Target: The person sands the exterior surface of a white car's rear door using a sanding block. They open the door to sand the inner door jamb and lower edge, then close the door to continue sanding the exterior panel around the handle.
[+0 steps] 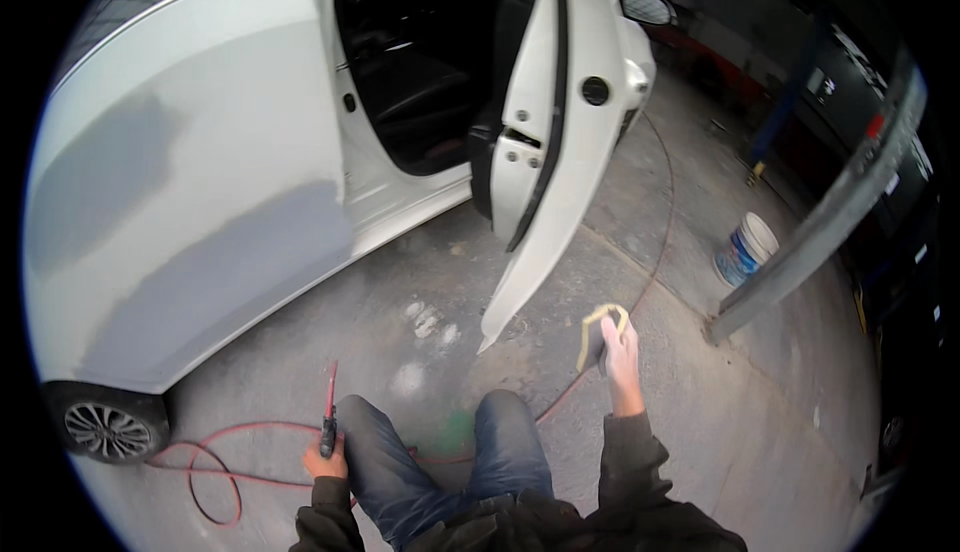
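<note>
My left hand (325, 462) is closed around the black body of an air blow gun (329, 422), beside my left knee. Its thin red nozzle points up and away from me. My right hand (624, 357), dusted white, is raised off to the right and grips a dark sanding block (593, 344) with yellowish sandpaper folded around its edges. Ahead stands a white car with its front door (575, 152) swung wide. Grey patches (230, 262) cover parts of the closed rear door (230, 72). Neither hand touches the car.
A red hose (215, 474) loops over the concrete floor near the rear wheel (108, 430), and runs on past my knees to the right. White powder (425, 320) lies below the open door. A white-and-blue bucket (746, 250) stands by a slanting metal post (820, 217).
</note>
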### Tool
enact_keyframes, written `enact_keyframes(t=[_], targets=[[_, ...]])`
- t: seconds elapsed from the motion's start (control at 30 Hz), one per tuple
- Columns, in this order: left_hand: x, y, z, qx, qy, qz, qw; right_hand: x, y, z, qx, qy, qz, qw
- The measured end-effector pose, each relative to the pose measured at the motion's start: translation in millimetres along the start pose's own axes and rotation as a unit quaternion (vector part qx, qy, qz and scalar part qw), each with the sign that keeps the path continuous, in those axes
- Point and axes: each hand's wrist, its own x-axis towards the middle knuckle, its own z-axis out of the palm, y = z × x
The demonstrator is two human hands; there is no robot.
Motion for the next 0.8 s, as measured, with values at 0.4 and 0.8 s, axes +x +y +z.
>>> enact_keyframes(t=[0.4,0.8], targets=[[-4.0,16.2,-17.7,-0.125,0.087,0.050,0.987,129.1,-323.3,80.4,-0.087,-0.083,-0.384,0.916],[-1.6,16.0,5.0,-0.162,0.112,0.064,0.978,175.9,-394.3,135.1,-0.315,-0.114,-0.505,0.796]])
